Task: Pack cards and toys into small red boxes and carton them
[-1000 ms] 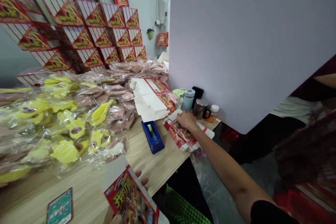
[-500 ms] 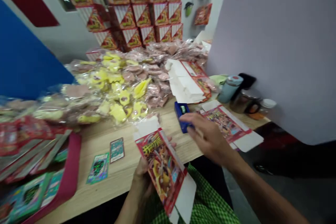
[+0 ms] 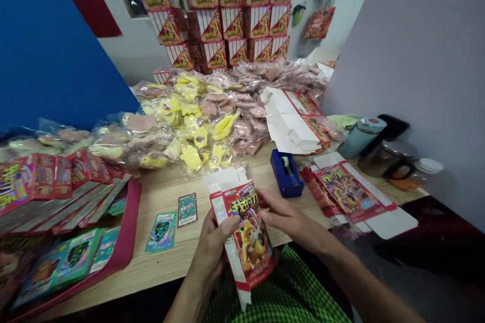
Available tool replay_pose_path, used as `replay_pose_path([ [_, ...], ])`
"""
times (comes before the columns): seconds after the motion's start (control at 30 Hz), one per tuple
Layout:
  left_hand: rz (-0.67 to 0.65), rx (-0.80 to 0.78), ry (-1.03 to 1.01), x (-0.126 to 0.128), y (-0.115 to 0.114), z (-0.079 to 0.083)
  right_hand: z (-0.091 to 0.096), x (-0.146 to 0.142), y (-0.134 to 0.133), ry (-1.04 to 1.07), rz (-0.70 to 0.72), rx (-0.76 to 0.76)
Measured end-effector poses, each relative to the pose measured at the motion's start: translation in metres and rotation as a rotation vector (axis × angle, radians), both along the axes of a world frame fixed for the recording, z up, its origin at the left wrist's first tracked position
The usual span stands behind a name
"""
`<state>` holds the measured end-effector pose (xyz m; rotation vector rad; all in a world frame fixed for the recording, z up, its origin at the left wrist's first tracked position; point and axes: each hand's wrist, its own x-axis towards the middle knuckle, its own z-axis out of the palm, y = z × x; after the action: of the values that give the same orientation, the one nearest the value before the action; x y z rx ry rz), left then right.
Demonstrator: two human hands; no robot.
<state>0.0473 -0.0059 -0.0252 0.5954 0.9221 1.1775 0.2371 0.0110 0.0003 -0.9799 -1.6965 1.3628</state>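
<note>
A red printed carton (image 3: 246,242) is being held upright in both hands, just off the front edge of the bench (image 3: 159,267), with its white unprinted flaps (image 3: 223,179) standing at the top and its lower end hanging over the person's lap. The left hand (image 3: 214,247) is closing around the carton's lower left side, thumb lying across the printed face. The right hand (image 3: 291,219) is partly open, fingers extended and resting against the carton's upper right side.

Directly beyond the carton, a blue tape dispenser (image 3: 287,174) is sitting on the bench. To its right, a flattened carton blank (image 3: 348,192) is lying printed side up, near a teal bottle (image 3: 359,139), a metal mug (image 3: 381,159) and a white-lidded jar (image 3: 428,167). A pile of folded white cartons (image 3: 295,121) is resting against bagged yellow and pink toys (image 3: 197,121), which are spreading across the back of the bench.

On the left, two loose cards (image 3: 187,209) are lying beside a red tray (image 3: 129,222) holding fanned cartons (image 3: 49,181). Stacked boxes (image 3: 231,15) are rising behind, between a blue panel (image 3: 49,45) and a lilac partition (image 3: 428,60).
</note>
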Motion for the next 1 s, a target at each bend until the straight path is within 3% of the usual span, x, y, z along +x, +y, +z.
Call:
replay_pose_path([
  [0.03,0.012,-0.017,-0.008,0.001,0.001,0.001,-0.006,-0.004,-0.001,0.062,0.031,-0.089],
  [0.1,0.016,-0.051,-0.004,0.004,0.003,0.003,-0.015,-0.013,-0.002,0.171,-0.051,-0.199],
  [0.17,0.029,-0.055,0.019,0.006,0.004,0.003,-0.02,-0.017,-0.001,0.263,-0.177,-0.261],
  [0.27,0.069,0.004,0.049,0.007,0.005,-0.003,-0.02,-0.014,0.008,0.362,-0.176,-0.314],
  [0.33,0.033,0.022,0.061,0.007,0.005,-0.008,-0.019,-0.008,0.014,0.395,-0.169,-0.277],
  [0.43,-0.055,-0.026,0.103,0.009,0.002,-0.015,-0.024,-0.002,0.017,0.365,-0.267,-0.186],
  [0.57,0.119,0.055,0.247,0.013,-0.004,-0.018,-0.043,-0.005,0.007,0.135,-0.372,-0.051],
  [0.7,0.189,0.204,0.485,0.012,-0.014,-0.022,-0.051,-0.006,-0.009,0.078,-0.31,0.068],
  [0.8,0.249,0.187,0.573,0.012,-0.022,-0.029,-0.048,-0.003,-0.015,0.035,-0.23,0.046],
  [0.9,0.257,0.09,0.533,0.016,-0.03,-0.037,-0.045,0.0,-0.015,-0.131,-0.184,0.068],
  [1.0,0.233,-0.028,0.348,0.019,-0.035,-0.035,-0.045,0.003,-0.011,-0.21,-0.165,0.124],
])
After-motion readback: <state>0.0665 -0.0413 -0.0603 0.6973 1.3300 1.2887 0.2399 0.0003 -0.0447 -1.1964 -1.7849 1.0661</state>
